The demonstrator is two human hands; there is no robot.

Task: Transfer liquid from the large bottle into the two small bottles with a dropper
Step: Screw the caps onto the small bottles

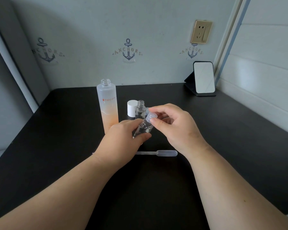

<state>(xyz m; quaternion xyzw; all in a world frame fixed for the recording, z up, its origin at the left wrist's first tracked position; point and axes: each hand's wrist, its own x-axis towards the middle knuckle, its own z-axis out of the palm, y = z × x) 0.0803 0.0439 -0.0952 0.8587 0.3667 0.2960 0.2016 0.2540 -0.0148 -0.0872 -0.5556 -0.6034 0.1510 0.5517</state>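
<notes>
A tall frosted large bottle (108, 103) with orange liquid in its lower part stands uncapped on the black table (56, 130). Its white cap (131, 108) sits to the right. Beside the cap an open small clear bottle (140, 109) stands upright. My left hand (123, 140) holds a second small clear bottle (142, 128), tilted to the right. My right hand (175, 127) pinches the translucent cap (152, 117) at that bottle's neck. A clear plastic dropper (158, 153) lies flat on the table under my hands, its bulb pointing right.
A small mirror on a black stand (203, 79) sits at the table's back right corner. A wall with anchor prints and a gold power socket (201, 32) runs behind the table. Another small clear lid (147, 110) peeks out behind the standing small bottle.
</notes>
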